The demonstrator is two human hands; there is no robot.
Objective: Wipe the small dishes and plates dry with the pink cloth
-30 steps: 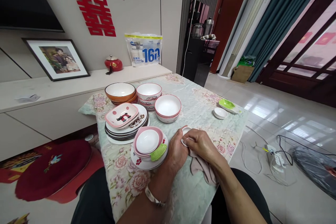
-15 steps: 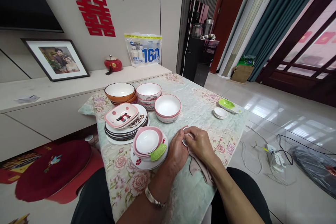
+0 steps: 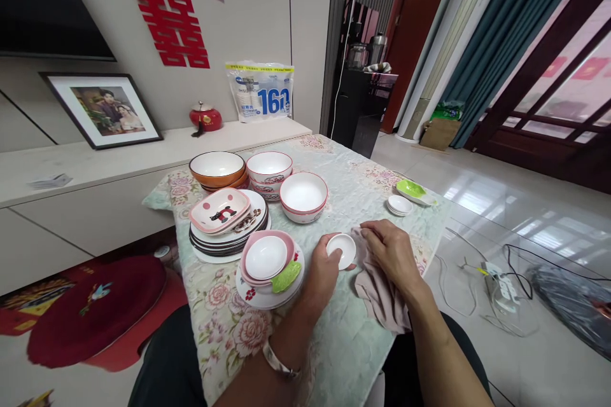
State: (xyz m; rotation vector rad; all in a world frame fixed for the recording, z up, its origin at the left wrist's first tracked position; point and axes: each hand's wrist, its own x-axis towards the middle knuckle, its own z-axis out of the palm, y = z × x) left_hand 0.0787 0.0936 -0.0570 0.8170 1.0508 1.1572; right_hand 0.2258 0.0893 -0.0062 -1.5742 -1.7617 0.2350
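A small white dish (image 3: 344, 253) is in my left hand (image 3: 321, 275), which is closed on its rim with the thumb across the inside. To its right, my right hand (image 3: 392, 253) pinches a pinkish-beige cloth (image 3: 377, 292) that hangs down to the table's front edge. Dish and cloth are close together, with a narrow gap between the hands. Left of my left hand, a white bowl (image 3: 266, 257) sits in a pink dish on flowered plates (image 3: 267, 297), beside a green leaf-shaped piece (image 3: 286, 276).
A flowered tablecloth (image 3: 344, 343) covers the table. Stacked plates (image 3: 224, 251), orange bowls (image 3: 217, 172) and red-rimmed bowls (image 3: 303, 197) stand at the left and back. Small white dishes (image 3: 400, 205) and a green-and-white dish (image 3: 414, 192) lie at the right edge. Cables (image 3: 501, 299) trail on the floor.
My hands have drawn apart. The right hand has moved right with the cloth, off the small dish, which now shows its inside in my left hand.
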